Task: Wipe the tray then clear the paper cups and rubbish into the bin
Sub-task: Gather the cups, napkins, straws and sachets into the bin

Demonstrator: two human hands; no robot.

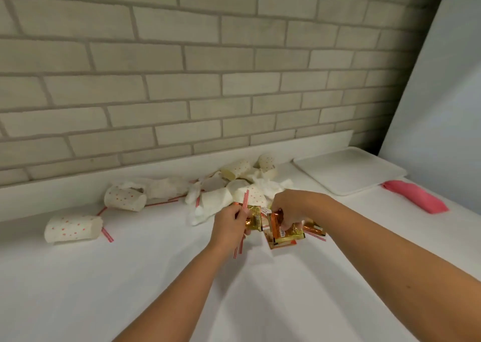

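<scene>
Clearing step. Left hand pinches a striped straw plus a wrapper; right hand pinches another wrapper. Tray bare, far right. Paper cups lie on the counter. Next: carry the handfuls to the bin, which isn't visible.

Soft, even light is falling from overhead, leaving the white surface nearly washed out and showing only faint shadows. The brick wall is bowing from wide-angle distortion and darkening toward the upper right corner. Everything is looking slightly soft, with the forearms blurring at the bottom edge.
</scene>
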